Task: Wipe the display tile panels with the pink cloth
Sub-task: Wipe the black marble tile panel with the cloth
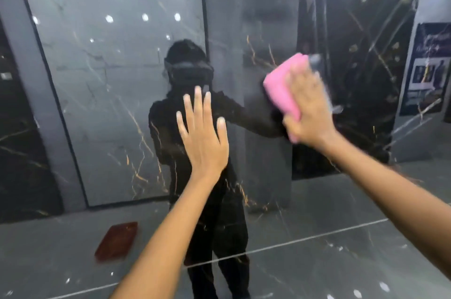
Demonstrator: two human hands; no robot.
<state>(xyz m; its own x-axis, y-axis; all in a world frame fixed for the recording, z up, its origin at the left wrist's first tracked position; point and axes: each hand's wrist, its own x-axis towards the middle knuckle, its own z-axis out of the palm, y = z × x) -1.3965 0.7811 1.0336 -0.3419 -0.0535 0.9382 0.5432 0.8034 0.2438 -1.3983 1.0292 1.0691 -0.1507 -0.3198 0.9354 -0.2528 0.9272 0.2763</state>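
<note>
The right hand [308, 108] presses the folded pink cloth [283, 90] flat against the glossy dark tile panel [353, 74], fingers spread over it rather than curled round it; the left hand [203, 132] lies open, palm on the same panel. That bare palm risks leaving fresh smears; the loosely pinned cloth could slip.

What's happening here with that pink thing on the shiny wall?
A person is cleaning a glossy dark marble-look tile panel. Their right hand presses a folded pink cloth flat against it; the blur suggests a wiping stroke. Their left hand rests on the panel with straight, spread fingers. The panel mirrors the person and the room.
</note>
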